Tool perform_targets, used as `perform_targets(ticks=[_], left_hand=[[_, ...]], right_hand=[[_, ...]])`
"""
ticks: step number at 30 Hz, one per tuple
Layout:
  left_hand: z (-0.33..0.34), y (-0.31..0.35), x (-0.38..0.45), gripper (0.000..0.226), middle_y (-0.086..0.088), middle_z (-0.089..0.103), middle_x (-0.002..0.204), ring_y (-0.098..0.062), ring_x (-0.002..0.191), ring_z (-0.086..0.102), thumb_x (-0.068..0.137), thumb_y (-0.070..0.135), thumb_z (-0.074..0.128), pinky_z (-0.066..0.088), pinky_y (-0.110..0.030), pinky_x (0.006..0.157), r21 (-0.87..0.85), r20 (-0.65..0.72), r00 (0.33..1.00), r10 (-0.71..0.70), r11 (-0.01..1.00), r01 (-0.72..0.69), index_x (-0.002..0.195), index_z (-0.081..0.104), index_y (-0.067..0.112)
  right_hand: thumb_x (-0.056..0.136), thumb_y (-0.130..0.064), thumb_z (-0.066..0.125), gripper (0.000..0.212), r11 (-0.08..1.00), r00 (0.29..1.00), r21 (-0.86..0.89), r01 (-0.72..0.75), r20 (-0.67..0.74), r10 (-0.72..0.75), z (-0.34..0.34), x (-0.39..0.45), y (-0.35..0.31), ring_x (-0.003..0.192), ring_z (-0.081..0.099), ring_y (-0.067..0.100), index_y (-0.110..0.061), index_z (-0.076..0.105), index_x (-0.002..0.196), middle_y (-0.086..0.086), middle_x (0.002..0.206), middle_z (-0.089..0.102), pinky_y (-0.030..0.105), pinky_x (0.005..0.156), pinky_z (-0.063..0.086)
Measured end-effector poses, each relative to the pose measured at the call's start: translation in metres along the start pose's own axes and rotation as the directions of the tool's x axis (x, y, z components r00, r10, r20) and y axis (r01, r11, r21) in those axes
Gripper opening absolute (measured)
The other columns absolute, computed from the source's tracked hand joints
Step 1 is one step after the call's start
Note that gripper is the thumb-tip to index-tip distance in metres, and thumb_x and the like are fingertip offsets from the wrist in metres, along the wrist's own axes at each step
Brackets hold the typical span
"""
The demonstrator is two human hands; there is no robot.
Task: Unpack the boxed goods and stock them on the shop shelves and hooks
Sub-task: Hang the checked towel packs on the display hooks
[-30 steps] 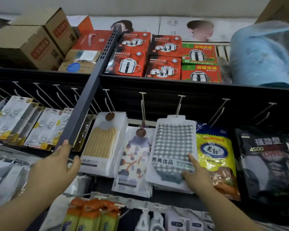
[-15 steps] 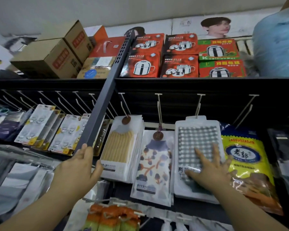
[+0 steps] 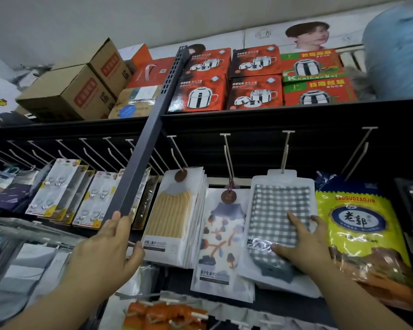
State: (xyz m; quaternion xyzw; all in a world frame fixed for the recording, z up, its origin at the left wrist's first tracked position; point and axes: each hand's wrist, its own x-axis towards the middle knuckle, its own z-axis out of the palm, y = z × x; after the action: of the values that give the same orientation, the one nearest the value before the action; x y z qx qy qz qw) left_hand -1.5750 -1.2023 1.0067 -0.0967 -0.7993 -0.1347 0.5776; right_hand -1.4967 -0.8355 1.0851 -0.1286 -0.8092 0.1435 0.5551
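At far left, flat blister cards of small clear hooks [image 3: 57,186] hang in rows from thin wire pegs, glossy plastic over white and yellow card. Above them, matte brown corrugated cartons [image 3: 69,91] sit on the black top shelf [image 3: 248,110]. My left hand [image 3: 105,253] grips the lower end of a long, square-section grey metal upright [image 3: 150,129]; its upper end is perforated with slots. My left fingers [image 3: 116,225] are curled around the bar end, thumb out to the side. Beside it hangs a thick stack of frosted pouches holding a ribbed yellow towel [image 3: 172,215], then a pouch with a mushroom-print towel [image 3: 222,236], each with a round brown tag. Next, the grey-and-white checked towel pack [image 3: 277,208] hangs on its peg by a white header tab. My right hand [image 3: 301,244] lies flat on its smooth film front, right fingers [image 3: 293,220] spread and pressing, pinching nothing. Touching the pack's right edge hangs a crinkled yellow foil bag [image 3: 358,225]. Glossy red pot boxes [image 3: 200,94] line the shelf above.
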Motion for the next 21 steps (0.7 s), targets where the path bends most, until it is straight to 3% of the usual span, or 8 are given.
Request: perform_targets(ticks=[2,6,9,12,16,18,20,21], left_hand=[[0.002,-0.002,0.002,0.043,-0.021,0.07,0.103,-0.025,0.044,0.062,0.061,0.03,0.082,0.011,-0.01,0.045,0.007,-0.074,0.997,0.036,0.999,-0.036,0.085,0.055,0.008],[0.0,-0.001,0.002,0.03,-0.021,0.071,0.099,-0.024,0.043,0.062,0.069,0.035,0.065,0.008,-0.011,0.045,0.045,-0.1,0.993,0.065,0.997,-0.061,0.08,0.051,0.011],[0.001,0.0,0.0,0.037,-0.022,0.069,0.108,-0.03,0.053,0.067,0.066,0.032,0.079,0.013,-0.015,0.043,0.043,-0.051,0.998,0.039,0.998,-0.037,0.08,0.053,0.01],[0.0,0.002,0.0,0.046,-0.025,0.069,0.1,-0.029,0.047,0.064,0.053,0.029,0.087,0.013,-0.013,0.044,0.042,-0.054,0.997,0.048,0.998,-0.045,0.075,0.051,0.01],[-0.005,0.002,0.001,0.038,-0.027,0.069,0.1,-0.032,0.048,0.064,0.064,0.035,0.075,0.022,-0.015,0.04,0.023,-0.028,0.997,0.073,0.997,-0.073,0.074,0.047,0.011],[-0.014,0.007,-0.001,0.031,-0.027,0.065,0.111,-0.035,0.061,0.068,0.076,0.04,0.052,0.037,-0.023,0.037,0.033,-0.005,0.997,0.08,0.996,-0.08,0.081,0.048,0.011],[-0.019,0.012,-0.002,0.033,-0.022,0.046,0.141,-0.036,0.098,0.066,0.089,0.043,0.042,0.048,-0.034,0.056,0.008,0.008,1.0,0.008,1.0,-0.008,0.101,0.046,0.012],[-0.021,0.012,-0.002,0.035,-0.018,0.034,0.15,-0.035,0.11,0.06,0.091,0.045,0.042,0.045,-0.035,0.063,0.006,0.039,0.999,-0.033,0.999,0.032,0.108,0.041,0.014]], right_hand=[[0.066,-0.046,0.082,0.098,1.0,1.0,0.029,-0.003,0.025,0.003,0.002,0.003,0.005,0.135,0.028,0.035,-0.04,0.026,0.147,-0.004,0.148,-0.009,0.04,0.114,0.027],[0.071,-0.04,0.081,0.095,0.999,0.996,-0.007,-0.049,0.068,0.049,0.002,0.004,0.012,0.136,0.023,0.041,-0.045,0.024,0.146,-0.003,0.152,-0.011,0.045,0.114,0.026],[0.077,-0.039,0.077,0.087,0.994,0.991,-0.021,-0.104,0.079,0.106,0.002,0.0,0.015,0.137,0.017,0.042,-0.047,0.023,0.145,-0.006,0.154,-0.014,0.048,0.111,0.028],[0.079,-0.047,0.072,0.081,0.988,0.986,-0.004,-0.155,0.065,0.155,0.001,-0.007,0.016,0.139,0.014,0.039,-0.045,0.026,0.145,-0.004,0.156,-0.012,0.051,0.113,0.024],[0.078,-0.045,0.071,0.074,0.993,0.993,0.006,-0.114,-0.033,0.114,-0.002,-0.024,0.013,0.139,0.018,0.034,-0.034,0.036,0.142,0.0,0.155,0.006,0.049,0.115,0.021],[0.08,-0.038,0.071,0.073,0.998,0.998,0.058,-0.031,-0.051,0.034,-0.004,-0.035,0.008,0.137,0.026,0.03,-0.024,0.037,0.143,0.004,0.152,0.018,0.046,0.113,0.026],[0.084,-0.03,0.069,0.071,0.988,0.998,0.141,0.064,-0.021,-0.061,-0.008,-0.049,-0.003,0.133,0.033,0.026,-0.018,0.035,0.145,0.007,0.148,0.028,0.041,0.111,0.032],[0.086,-0.029,0.068,0.069,0.979,0.994,0.174,0.106,-0.003,-0.107,-0.01,-0.058,-0.011,0.131,0.035,0.024,-0.017,0.034,0.145,0.006,0.146,0.032,0.038,0.109,0.034]])
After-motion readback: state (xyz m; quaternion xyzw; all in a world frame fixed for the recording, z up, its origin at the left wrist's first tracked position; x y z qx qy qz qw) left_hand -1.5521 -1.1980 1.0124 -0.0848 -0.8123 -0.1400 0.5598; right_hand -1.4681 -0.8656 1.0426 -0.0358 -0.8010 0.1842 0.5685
